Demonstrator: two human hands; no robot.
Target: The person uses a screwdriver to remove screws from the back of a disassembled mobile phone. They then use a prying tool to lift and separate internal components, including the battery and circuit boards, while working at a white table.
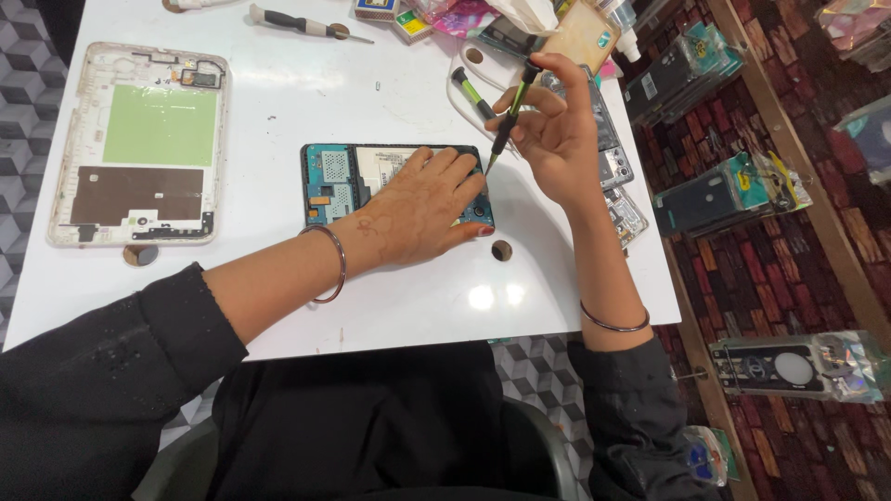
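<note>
Nearest the body, the left hand [422, 209] lies flat and open, palm down, on an opened phone [339, 181] near the middle of the white table [278, 306], fingers spread across its right half to pin it in place. Just beyond, the right hand [552, 134] is closed in a pencil grip around a slim screwdriver [509, 116] with a green and black handle, held tilted, its tip down at the phone's upper right edge. The phone looks light, thin and stiff but fragile, with bare blue circuit board showing on its left side; it is probably best steadied by the frame edges rather than the exposed board. The screwdriver seems light and rigid, easy to roll between fingertips. Farther left lies a larger opened tablet shell [139, 144] with a green panel, and at the far edge a second screwdriver [302, 23]. The left hand hides much of the phone's interior, so what the tip meets cannot be made out, and the clutter at the far right is cut off.
</note>
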